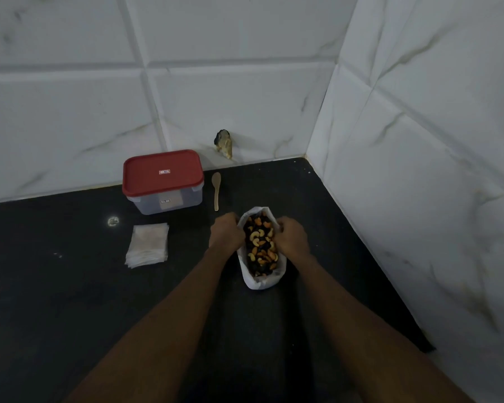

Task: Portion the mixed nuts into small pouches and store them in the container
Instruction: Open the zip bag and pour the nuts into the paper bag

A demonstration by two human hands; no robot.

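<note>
A white bag (261,282) stands on the black counter (70,286), its mouth spread wide over mixed nuts (260,245): cashews, almonds and dark raisins. My left hand (226,232) grips the bag's left rim and my right hand (292,237) grips its right rim. A clear plastic container with a red lid (162,175), closed, sits at the back left. In front of it lies a stack of small clear pouches (147,245). A wooden spoon (216,190) lies flat between the container and the bag.
White marble-look tiled walls meet in a corner behind and to the right of the bag. A small dark and tan object (224,143) leans against the back wall. A small bright spot (113,221) shows on the counter left of the pouches.
</note>
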